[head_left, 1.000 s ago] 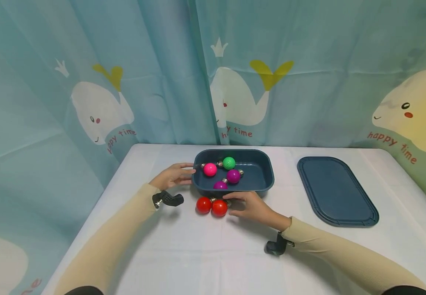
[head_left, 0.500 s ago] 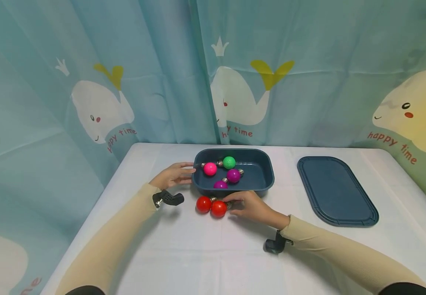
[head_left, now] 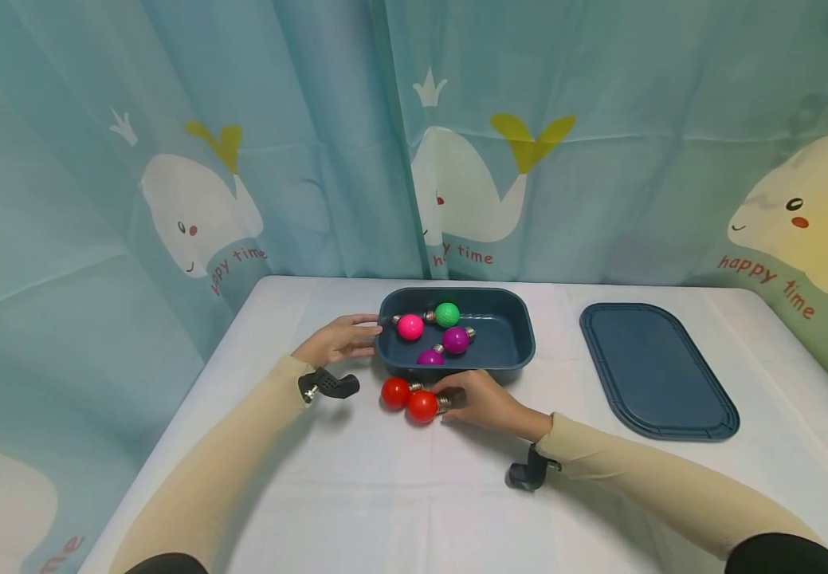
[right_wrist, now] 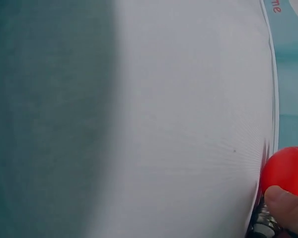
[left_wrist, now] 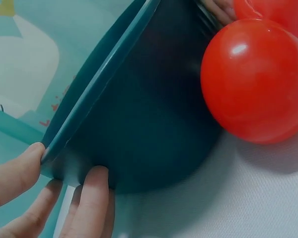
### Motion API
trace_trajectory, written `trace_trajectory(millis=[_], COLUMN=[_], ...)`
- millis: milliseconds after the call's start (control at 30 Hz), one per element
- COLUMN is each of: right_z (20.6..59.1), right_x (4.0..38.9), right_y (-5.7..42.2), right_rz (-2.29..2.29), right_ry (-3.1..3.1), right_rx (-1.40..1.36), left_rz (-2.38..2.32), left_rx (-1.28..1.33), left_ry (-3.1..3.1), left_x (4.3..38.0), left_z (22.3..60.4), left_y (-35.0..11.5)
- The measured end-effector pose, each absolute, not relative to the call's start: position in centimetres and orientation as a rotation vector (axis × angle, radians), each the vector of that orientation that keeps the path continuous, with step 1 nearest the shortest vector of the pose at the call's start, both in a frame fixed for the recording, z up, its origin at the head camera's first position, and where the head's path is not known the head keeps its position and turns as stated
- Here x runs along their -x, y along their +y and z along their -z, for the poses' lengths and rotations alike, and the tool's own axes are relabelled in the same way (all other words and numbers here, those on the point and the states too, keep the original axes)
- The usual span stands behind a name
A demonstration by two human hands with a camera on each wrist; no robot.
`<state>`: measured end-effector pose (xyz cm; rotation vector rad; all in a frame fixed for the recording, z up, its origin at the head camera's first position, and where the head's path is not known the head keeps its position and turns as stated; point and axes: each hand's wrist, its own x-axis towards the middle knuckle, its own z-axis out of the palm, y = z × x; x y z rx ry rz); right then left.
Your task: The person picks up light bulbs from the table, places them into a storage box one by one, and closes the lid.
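My right hand (head_left: 484,399) pinches the metal screw base of a red light bulb (head_left: 422,406) close over the white table. In the right wrist view, the thumb (right_wrist: 288,206) lies where the red globe meets its base. Beside it, another red bulb (head_left: 394,393) lies in front of a dark blue bin (head_left: 503,371). My left hand (head_left: 345,339) rests its extended fingers against the bin's left end. The left wrist view has those fingertips (left_wrist: 97,181) on the outer wall, with one at the rim.
Inside the bin lie a pink bulb (head_left: 410,327), a green bulb (head_left: 446,314) and two purple bulbs, one (head_left: 455,340) near the middle and one (head_left: 430,357) partly hidden by the front wall. A dark blue lid (head_left: 661,371) lies flat at right. A whale-print curtain (head_left: 342,159) hangs behind.
My right hand has moved slightly left and closed on the nearer red bulb's base. That bulb has shifted a little left, and its base shows more. The left hand stays at the bin.
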<state>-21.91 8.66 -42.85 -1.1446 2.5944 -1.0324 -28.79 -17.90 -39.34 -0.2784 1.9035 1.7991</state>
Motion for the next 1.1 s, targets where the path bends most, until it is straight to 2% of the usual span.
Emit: trace_trajectory(millis=[433, 700, 1100], right_z=[43.0, 42.8, 39.8], right_x=[21.8, 21.1, 20.4], right_y=[9.1, 10.8, 13.2], right_rz=[1.071, 1.211, 1.197], right_ry=[2.617, 2.541, 2.588], right_rx=[1.140, 1.031, 1.052], left_rz=[-1.799, -1.807, -1.798], left_rx=[0.269, 0.289, 0.306], left_ry=[1.909, 1.903, 1.901], left_x=[28.8, 28.8, 28.7], left_z=[39.4, 39.4, 39.3], left_y=[-17.9, -17.9, -17.9])
